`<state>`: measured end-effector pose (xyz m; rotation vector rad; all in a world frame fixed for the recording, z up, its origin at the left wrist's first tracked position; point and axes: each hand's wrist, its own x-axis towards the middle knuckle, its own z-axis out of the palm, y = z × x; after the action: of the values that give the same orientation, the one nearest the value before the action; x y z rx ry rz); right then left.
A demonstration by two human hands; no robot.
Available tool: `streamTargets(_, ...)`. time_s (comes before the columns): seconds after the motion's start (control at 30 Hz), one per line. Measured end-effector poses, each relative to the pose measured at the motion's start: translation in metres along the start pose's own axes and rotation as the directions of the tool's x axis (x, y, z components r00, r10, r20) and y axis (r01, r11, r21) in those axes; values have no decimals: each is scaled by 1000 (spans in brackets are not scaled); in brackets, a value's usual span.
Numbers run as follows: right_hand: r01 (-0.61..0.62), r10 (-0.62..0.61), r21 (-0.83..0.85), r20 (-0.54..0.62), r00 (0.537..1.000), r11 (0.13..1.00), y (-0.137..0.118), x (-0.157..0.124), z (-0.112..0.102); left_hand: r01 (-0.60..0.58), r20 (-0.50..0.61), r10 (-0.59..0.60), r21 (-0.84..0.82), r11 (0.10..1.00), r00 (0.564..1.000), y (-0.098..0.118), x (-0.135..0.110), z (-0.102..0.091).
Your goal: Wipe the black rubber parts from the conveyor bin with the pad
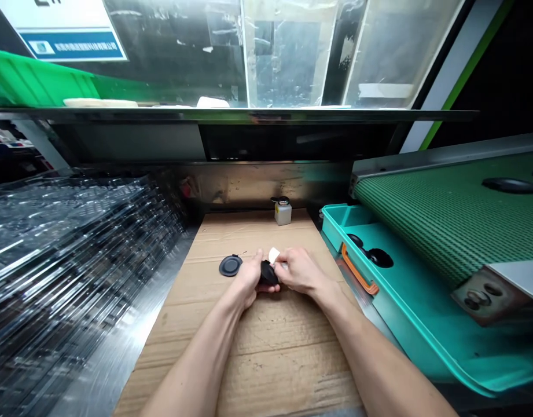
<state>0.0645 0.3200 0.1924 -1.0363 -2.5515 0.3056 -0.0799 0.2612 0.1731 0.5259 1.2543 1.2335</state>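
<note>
My left hand (249, 279) grips a small black round part (268, 273), and my right hand (301, 271) pinches a white tab (274, 255) on it. If my fingers slip, the part could roll off the cardboard (244, 353) into the teal tray (416, 313). A flat black disc (230, 265) lies just left, with open cardboard near my wrists.

Flattened cardboard (266, 353) covers the steel tabletop (136, 301), carrying a black disc (230, 265) and, near the far edge, a bottle (282, 212) (metal cap, pale body).
</note>
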Motion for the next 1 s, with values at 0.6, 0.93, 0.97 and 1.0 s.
streamTargets(0.6,-86,92,35,-196,976,996,2,-1,23,-65,137,134,-423,904,981,25,-5,-31)
streamTargets(0.93,50,-44,11,-291,956,999,-51,-8,33,-187,85,269,-523,832,959,9,3,-18)
streamTargets(0.97,37,-32,11,-292,956,999,-50,-8,33,-171,93,256,-525,834,962,10,3,-18)
streamTargets(1.0,50,-43,18,-285,958,999,-48,-8,33,-153,102,240,-524,838,965,10,3,-19)
